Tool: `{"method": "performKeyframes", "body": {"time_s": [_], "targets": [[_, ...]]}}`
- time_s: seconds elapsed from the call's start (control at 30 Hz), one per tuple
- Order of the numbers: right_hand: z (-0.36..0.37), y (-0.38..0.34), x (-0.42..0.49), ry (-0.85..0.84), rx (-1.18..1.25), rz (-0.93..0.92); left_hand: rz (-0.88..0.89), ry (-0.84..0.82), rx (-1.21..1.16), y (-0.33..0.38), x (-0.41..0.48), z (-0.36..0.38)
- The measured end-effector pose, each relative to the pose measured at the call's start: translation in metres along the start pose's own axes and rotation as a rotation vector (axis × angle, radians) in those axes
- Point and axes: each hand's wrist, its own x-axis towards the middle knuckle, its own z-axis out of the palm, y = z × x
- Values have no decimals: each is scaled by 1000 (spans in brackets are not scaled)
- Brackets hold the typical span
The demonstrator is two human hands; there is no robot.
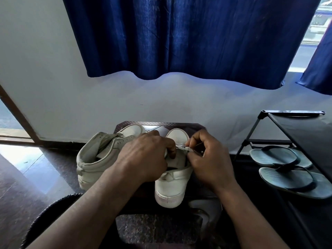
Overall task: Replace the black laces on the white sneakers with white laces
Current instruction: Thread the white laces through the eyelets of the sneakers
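One sneaker (93,159) stood laceless; with relacing seemingly just begun, the left hand (143,159) gripped the other sneaker's (170,186) upper while the right hand (210,162) pinched a white lace (181,146).

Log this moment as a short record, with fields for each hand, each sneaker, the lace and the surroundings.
left hand: grips the worked sneaker at its opening
right hand: pinches the white lace at the front eyelets
other sneaker: stands to the left, visible eyelets empty, untouched
support: both sneakers sit on a small dark table
black laces: none in view
surroundings: flip-flops on a black rack to the right; blue curtain behind
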Motion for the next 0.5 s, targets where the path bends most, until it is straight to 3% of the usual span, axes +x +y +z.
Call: {"method": "performKeyframes", "body": {"time_s": [0.2,0.37,0.5], "targets": [[0,0,-2,-17,21,-26,78,57,142,8,3,1],[-6,1,1,-77,-15,-82,263,244,69,-6,2,5],[-10,-3,2,-142,-54,-164,287,360,-112,-17,5,14]]}}
